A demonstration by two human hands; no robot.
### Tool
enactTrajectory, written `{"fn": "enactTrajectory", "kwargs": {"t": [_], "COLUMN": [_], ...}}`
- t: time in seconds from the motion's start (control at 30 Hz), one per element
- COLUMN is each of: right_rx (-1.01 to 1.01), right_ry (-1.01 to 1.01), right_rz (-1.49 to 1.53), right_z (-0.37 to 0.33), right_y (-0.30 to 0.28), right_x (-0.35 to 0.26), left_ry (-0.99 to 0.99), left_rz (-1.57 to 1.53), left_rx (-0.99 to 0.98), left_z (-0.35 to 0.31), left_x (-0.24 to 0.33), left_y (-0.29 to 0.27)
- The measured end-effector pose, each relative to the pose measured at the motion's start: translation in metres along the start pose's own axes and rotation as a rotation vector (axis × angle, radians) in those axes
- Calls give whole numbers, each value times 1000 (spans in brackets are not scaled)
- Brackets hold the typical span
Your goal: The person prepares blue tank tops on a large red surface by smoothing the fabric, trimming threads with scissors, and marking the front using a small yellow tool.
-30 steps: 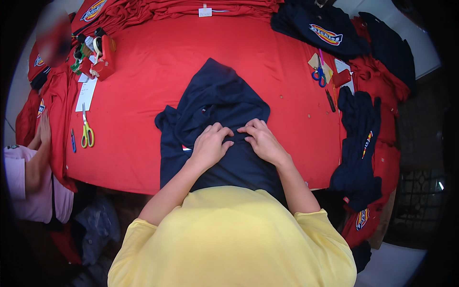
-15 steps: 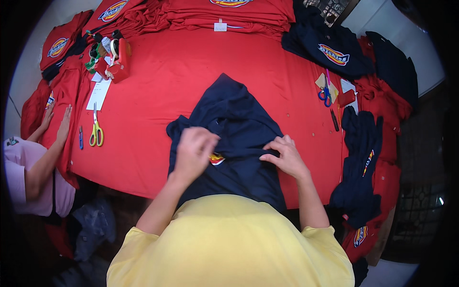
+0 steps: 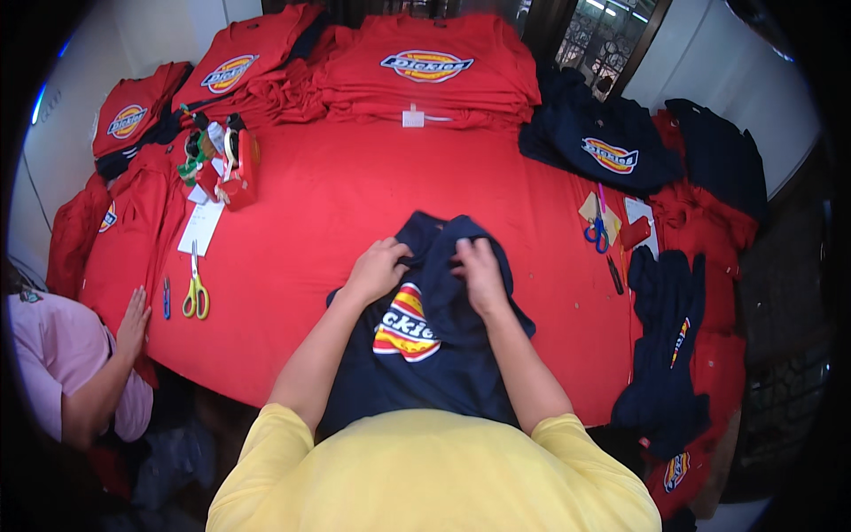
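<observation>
A navy hooded sweatshirt [image 3: 470, 372] lies on the red-covered table, its hood away from me and its hem against my yellow shirt. A red, yellow and white logo patch [image 3: 406, 326] shows on its chest, partly covered by a fold of the hood cloth. My left hand [image 3: 377, 273] is closed, pinching the left edge of the hood opening. On the other side my right hand [image 3: 480, 275] has its fingers curled onto the hood cloth; its fingertips are slightly blurred.
Yellow-handled scissors [image 3: 195, 297] and a small blue thread snipper [image 3: 167, 299] lie left, near a co-worker's hand [image 3: 135, 321]. A red tape dispenser [image 3: 239, 182] stands beyond. Folded red garments [image 3: 425, 89] line the back. Blue-handled scissors [image 3: 597, 235] and navy garments [image 3: 665, 355] lie right.
Both hands have moved to the hood, the right one inward from the garment's side. The hood is drawn shorter and more of the logo shows. The view has tilted up.
</observation>
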State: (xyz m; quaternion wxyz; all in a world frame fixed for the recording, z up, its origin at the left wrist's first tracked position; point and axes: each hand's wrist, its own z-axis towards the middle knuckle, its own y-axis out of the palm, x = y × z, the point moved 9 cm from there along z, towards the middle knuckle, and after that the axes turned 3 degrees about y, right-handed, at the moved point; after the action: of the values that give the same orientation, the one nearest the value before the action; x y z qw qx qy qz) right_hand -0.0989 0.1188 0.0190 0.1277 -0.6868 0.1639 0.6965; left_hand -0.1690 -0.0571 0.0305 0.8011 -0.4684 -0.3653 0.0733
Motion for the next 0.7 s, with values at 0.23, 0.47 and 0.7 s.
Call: {"fn": "enactTrajectory", "kwargs": {"t": [0.23, 0.47, 0.7], "right_rx": [-359, -151, 4], "right_ry": [-442, 51, 177], "right_rz": [816, 120, -534], "right_z": [20, 112, -37], "right_y": [-120, -140, -178], "right_x": [-163, -63, -6], "left_ry": [-222, -440, -588], "left_rz": [-1223, -149, -364], "left_rx": [525, 443, 269], "left_z": [29, 79, -93], "left_x": [-70, -142, -140], "left_y": [-161, -137, -77]}}
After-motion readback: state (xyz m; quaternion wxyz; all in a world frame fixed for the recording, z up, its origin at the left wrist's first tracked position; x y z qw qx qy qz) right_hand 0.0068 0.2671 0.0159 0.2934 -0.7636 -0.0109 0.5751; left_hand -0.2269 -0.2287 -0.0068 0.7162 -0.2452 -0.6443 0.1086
